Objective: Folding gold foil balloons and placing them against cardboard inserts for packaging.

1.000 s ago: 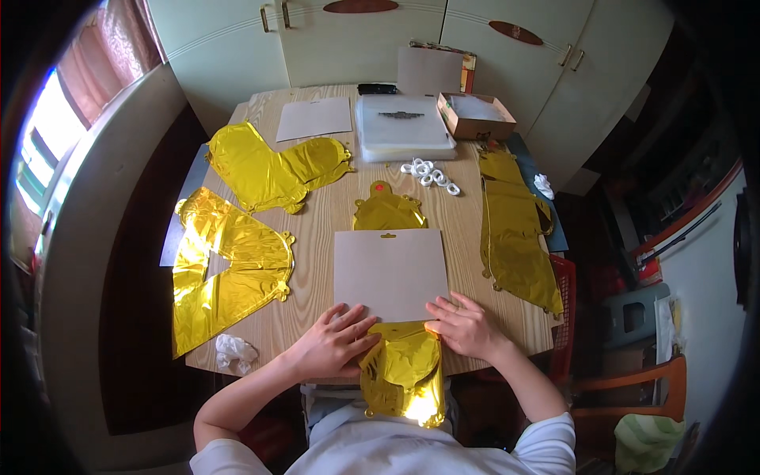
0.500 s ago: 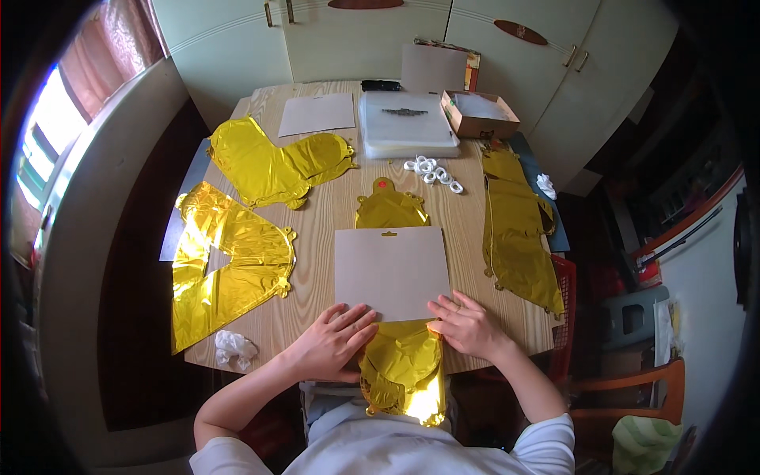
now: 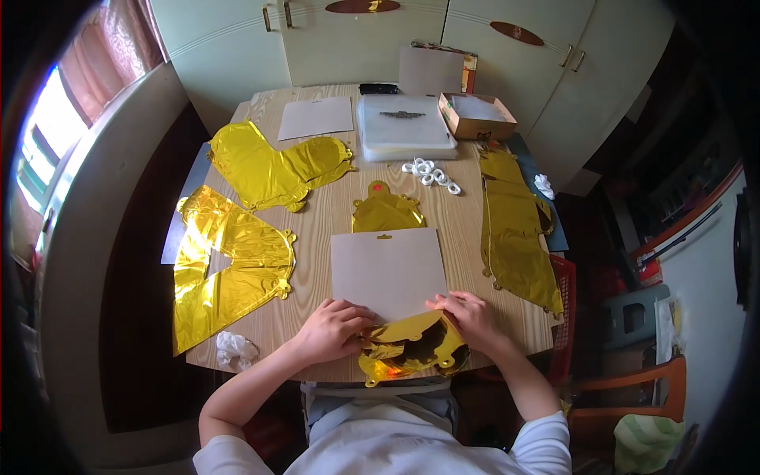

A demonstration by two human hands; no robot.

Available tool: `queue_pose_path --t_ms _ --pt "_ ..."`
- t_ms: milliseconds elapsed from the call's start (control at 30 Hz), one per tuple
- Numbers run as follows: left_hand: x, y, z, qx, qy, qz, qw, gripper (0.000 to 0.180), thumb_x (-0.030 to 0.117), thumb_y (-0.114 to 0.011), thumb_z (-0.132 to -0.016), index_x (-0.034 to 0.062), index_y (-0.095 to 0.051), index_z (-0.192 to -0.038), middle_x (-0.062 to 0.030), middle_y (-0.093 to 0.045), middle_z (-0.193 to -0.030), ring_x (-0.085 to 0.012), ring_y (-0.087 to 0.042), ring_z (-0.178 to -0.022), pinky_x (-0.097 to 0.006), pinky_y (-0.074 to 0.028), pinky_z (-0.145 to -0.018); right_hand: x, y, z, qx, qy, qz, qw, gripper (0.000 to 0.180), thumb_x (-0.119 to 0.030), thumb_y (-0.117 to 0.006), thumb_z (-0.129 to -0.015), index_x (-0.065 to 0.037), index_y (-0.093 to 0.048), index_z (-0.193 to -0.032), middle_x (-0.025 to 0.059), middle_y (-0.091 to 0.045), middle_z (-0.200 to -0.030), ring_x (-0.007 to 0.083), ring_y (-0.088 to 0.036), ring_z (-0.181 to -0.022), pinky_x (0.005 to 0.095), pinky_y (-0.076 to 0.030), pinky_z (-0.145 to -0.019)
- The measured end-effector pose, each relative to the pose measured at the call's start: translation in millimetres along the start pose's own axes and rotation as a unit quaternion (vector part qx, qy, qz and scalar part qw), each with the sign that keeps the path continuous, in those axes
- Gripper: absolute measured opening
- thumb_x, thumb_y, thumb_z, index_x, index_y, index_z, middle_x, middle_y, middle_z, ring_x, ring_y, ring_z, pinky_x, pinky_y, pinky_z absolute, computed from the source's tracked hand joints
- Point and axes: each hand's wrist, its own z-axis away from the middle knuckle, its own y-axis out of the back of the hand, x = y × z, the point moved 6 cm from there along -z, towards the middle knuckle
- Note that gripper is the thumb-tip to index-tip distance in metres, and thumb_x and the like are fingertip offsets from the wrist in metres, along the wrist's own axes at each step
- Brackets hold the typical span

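Observation:
A white card [image 3: 388, 269] with a slot at its far edge lies on top of a gold foil balloon [image 3: 419, 326] at the table's near middle. The balloon's far end pokes out beyond the card, with a red spot on its tab. Its near end is lifted and bent up against the card's near edge. My left hand [image 3: 336, 329] is closed on the left side of this raised foil, fingertips partly hidden. On the other side, my right hand [image 3: 469, 320] pinches the foil at the card's near right corner.
More flat gold foil balloons lie at the left [image 3: 237, 269], far left [image 3: 273, 166] and right [image 3: 518, 229]. White ribbon rolls [image 3: 428, 173], a stack of clear bags [image 3: 404, 127], an open box [image 3: 477, 119] and another card [image 3: 315, 119] sit farther back. Crumpled tissue [image 3: 235, 348] is near the left edge.
The balloon's near end, which hung over the table edge, has come up and bends toward the card. Both my hands now grip its sides instead of lying spread on the card's corners.

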Motion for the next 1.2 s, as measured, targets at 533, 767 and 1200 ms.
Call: queue_pose_path --t_ms 533,767,1200 --pt "-26 3 -13 0.068 0.177 0.117 0.975 0.018 0.017 -0.071 -0.082 0.0013 -0.066 -0.090 -0.0134 -0.059 -0.096 -0.0319 -0.063 -0.078 -0.040 -0.053 -0.072 18 -6 -11 0.007 -0.151 -0.052 0.987 0.036 -0.036 -0.073 -0.083 -0.004 -0.060 -0.095 0.0120 -0.065 -0.080 0.0280 -0.064 -0.078 0.0403 -0.051 -0.071" --pt "-32 2 -14 0.058 0.184 0.100 0.976 0.021 0.020 -0.071 -0.083 0.0005 -0.066 -0.090 -0.0139 -0.058 -0.100 -0.0330 -0.063 -0.079 -0.041 -0.053 -0.072 29 -18 -21 -0.082 -0.180 -0.038 0.979 0.033 -0.035 -0.068 -0.086 -0.004 -0.056 -0.085 0.0122 -0.063 -0.077 0.0314 -0.062 -0.078 0.0431 -0.049 -0.069" --pt "-37 -1 -20 0.066 0.166 0.066 0.982 0.027 0.021 -0.072 -0.083 -0.0031 -0.059 -0.082 -0.0159 -0.056 -0.097 -0.0345 -0.062 -0.079 -0.041 -0.051 -0.072 23 -22 -20 -0.033 -0.103 0.058 0.992 0.026 -0.029 -0.067 -0.087 -0.007 -0.052 -0.081 0.0104 -0.063 -0.075 0.0311 -0.062 -0.074 0.0437 -0.050 -0.064"
